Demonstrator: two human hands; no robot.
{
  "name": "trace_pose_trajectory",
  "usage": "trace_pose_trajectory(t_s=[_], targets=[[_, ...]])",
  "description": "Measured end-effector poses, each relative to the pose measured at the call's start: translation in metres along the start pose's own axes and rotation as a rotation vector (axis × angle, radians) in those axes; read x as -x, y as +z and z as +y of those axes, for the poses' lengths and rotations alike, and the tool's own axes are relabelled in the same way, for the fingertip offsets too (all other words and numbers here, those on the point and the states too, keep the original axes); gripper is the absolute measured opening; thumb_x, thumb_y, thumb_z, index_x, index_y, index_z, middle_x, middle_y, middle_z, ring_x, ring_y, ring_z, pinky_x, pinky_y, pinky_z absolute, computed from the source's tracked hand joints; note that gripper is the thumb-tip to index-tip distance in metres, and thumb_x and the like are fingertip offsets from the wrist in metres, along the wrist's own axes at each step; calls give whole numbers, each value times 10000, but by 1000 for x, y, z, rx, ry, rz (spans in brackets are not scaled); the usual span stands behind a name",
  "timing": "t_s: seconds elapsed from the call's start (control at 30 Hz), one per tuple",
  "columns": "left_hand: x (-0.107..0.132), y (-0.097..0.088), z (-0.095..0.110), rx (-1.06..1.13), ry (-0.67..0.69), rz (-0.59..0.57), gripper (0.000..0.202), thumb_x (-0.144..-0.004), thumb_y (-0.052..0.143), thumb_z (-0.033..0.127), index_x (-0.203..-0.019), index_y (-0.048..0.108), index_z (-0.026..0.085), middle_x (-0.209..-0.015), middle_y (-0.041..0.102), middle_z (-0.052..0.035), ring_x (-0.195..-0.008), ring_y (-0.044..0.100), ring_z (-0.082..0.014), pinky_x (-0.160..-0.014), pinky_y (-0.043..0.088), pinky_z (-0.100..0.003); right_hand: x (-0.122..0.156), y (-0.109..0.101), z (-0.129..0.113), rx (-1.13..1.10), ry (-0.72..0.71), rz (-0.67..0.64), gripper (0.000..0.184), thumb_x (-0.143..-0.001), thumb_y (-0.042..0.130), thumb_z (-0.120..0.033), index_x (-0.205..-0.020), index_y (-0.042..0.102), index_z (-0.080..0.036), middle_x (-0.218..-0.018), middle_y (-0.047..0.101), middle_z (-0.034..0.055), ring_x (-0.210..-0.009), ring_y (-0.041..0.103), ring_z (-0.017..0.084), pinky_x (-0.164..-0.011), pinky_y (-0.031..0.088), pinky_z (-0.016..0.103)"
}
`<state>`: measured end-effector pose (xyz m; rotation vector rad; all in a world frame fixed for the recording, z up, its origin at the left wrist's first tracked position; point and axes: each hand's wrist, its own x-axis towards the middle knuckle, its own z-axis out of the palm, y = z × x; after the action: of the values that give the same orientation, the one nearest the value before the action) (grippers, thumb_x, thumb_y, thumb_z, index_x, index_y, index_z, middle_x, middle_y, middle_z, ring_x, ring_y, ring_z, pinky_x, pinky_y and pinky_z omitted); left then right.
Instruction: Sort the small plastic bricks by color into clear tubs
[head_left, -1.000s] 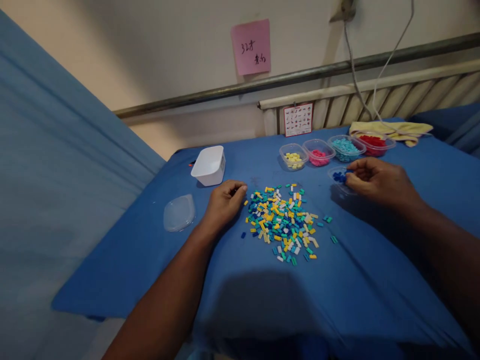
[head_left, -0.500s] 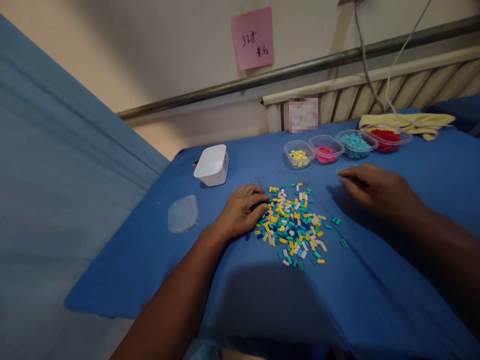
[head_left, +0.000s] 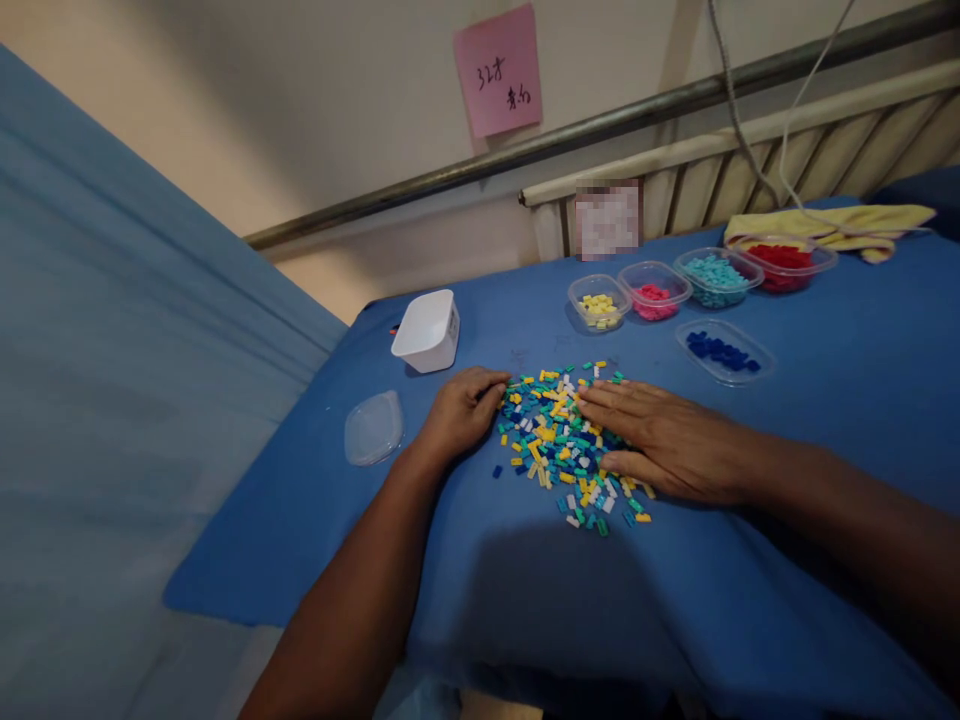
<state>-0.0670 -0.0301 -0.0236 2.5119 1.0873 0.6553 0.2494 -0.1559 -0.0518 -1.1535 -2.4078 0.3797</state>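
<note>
A loose pile of small plastic building bricks (head_left: 546, 434) in yellow, white, green, teal, cream and dark blue lies on the blue cloth. At its upper left edge is my left hand (head_left: 463, 408), thumb drawn close to the index finger; whatever is between the tips is hidden. My right hand (head_left: 660, 435) lies flat over the right side of the pile, fingers stretched out, covering some bricks. Beyond it, a shallow clear container or lid (head_left: 762, 350) holds dark blue bricks (head_left: 720, 352).
Clear tubs with yellow (head_left: 600, 308), pink (head_left: 654, 300), light blue (head_left: 714, 280) and red bricks (head_left: 780, 262) line the back. A yellow cloth (head_left: 840, 222) lies behind them. Left are a white tub (head_left: 424, 345) and a clear lid (head_left: 373, 430). A blue curtain (head_left: 112, 350) hangs at left.
My right hand has moved left from the shallow clear container onto the pile and flattened out, uncovering the dark blue bricks. My left hand has shifted slightly left, its fingers more curled.
</note>
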Motion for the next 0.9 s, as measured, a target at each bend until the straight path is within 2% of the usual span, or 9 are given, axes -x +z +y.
trace_pose_trajectory(t_s=[0.17,0.3,0.37,0.47,0.6,0.7,0.8,0.9], targets=[[4,-9,1,-37,43,-12,263,-1032,620,233,-1193,828,224,-1176,815,-107,-1129,745,-261,-1054,584,-450,8,-10,-1,-71,-98,100,442,-1091,640,-442,-1508,720,-318,-1533,728,80,-1456,654,350,-1275,468,598],[5,-9,12,-62,87,-40,269,-1029,600,214,-1172,829,222,-1177,802,-111,-1124,734,-263,-1046,584,-458,9,-16,4,-163,-4,285,347,-1086,621,-406,-1370,803,-327,-1355,820,65,-1256,764,354,-1110,602,557],[6,-11,16,-92,103,-100,285,-1028,597,228,-1189,831,224,-1177,795,-108,-1125,722,-272,-1044,581,-472,8,-17,10,-213,86,332,336,-1110,566,-425,-1262,843,-310,-1272,843,67,-1174,788,346,-1047,631,528],[7,-17,15,-180,95,-159,327,-1007,603,231,-1242,831,228,-1187,774,-113,-1128,704,-288,-1048,575,-497,8,-16,19,-277,197,336,444,-1153,471,-465,-1127,857,-248,-1205,849,96,-1115,797,325,-980,641,468],[8,-22,6,-177,51,-121,371,-944,630,165,-1258,817,229,-1174,764,-106,-1111,704,-277,-1039,578,-488,8,-12,28,-325,281,375,504,-1167,428,-505,-1151,847,-225,-1195,847,100,-1103,796,315,-976,632,460],[7,-19,5,-70,63,-45,293,-988,626,192,-1207,816,230,-1131,769,-98,-1081,713,-253,-1006,588,-459,9,-9,31,-341,328,407,492,-1156,449,-534,-1140,861,-267,-1188,852,75,-1111,797,316,-992,633,471],[7,-16,14,-42,128,-123,245,-1021,625,225,-1169,821,231,-1136,774,-96,-1086,712,-249,-999,585,-455,8,-10,31,-373,344,400,489,-1149,461,-541,-1108,868,-274,-1165,856,71,-1094,804,313,-990,636,467],[8,-20,23,-20,145,-182,215,-990,632,187,-1075,826,222,-1113,770,-90,-1071,710,-244,-1003,578,-449,7,-13,27,-393,347,392,496,-1146,466,-512,-1083,870,-231,-1134,856,102,-1070,807,317,-969,637,455]])
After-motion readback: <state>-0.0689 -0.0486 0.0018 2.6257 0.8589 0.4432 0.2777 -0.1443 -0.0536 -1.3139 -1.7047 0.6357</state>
